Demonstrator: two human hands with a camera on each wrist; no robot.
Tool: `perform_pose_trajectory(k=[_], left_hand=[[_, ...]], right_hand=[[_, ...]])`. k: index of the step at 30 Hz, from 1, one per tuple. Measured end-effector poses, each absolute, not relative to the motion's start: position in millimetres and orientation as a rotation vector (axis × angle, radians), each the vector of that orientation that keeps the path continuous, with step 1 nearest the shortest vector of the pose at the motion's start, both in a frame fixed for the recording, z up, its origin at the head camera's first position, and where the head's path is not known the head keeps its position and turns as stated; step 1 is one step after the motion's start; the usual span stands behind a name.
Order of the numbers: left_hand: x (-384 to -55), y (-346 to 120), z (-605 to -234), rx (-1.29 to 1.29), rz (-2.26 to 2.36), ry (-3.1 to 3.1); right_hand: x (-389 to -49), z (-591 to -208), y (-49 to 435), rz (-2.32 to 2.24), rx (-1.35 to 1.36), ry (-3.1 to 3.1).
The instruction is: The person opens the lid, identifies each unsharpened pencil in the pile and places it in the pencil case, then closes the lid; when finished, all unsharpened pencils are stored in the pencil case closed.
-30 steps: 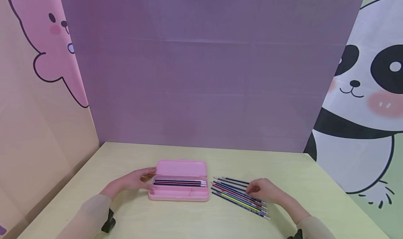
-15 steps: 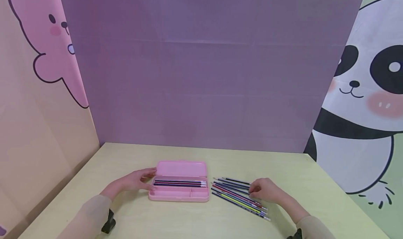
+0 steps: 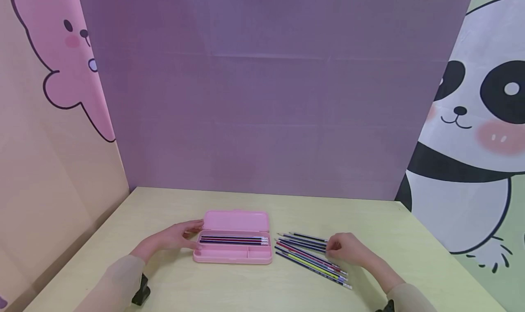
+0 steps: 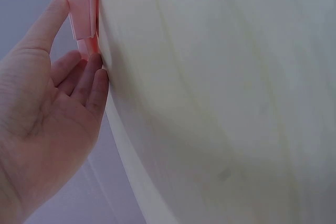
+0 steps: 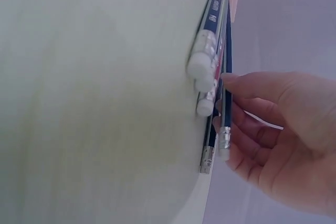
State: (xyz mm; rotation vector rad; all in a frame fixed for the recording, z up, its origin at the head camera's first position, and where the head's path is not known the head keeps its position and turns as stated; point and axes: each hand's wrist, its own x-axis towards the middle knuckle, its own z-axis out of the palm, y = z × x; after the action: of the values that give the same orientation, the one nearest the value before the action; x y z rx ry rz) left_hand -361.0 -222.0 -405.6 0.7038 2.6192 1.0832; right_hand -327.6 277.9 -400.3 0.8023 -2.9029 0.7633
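A pink pencil case (image 3: 220, 256) lies with its lid (image 3: 236, 221) folded back, dark striped pencils (image 3: 234, 240) lined up in its long compartment. My left hand (image 3: 176, 236) rests against the case's left end, thumb low at the front and relaxed fingers by the lid; the left wrist view has the thumb (image 4: 44, 22) on the pink side. To the right of the case, loose pencils (image 3: 311, 262) are fanned on the table. At their far side my right hand (image 3: 348, 248) pinches a dark blue pencil (image 5: 227, 111) near its eraser end, between thumb and fingers.
The pale wooden table (image 3: 172, 284) ends at a purple backdrop (image 3: 262, 97). Smaller front compartments of the case hold nothing visible. One loose pencil is yellow-green, others dark or red. Black wrist cameras (image 3: 141, 290) sit at both sleeves.
My right hand has shifted slightly to the right along the far pencils, and those pencils now lie a little apart from the rest. My left hand and the case stay put.
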Motion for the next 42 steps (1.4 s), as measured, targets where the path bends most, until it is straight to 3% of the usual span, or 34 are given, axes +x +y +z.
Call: perform_pose_trajectory(k=[42], left_hand=[[-364, -223, -409, 0.711, 1.048, 2.644]], right_hand=[[-335, -386, 246, 0.858, 0.785, -2.717]])
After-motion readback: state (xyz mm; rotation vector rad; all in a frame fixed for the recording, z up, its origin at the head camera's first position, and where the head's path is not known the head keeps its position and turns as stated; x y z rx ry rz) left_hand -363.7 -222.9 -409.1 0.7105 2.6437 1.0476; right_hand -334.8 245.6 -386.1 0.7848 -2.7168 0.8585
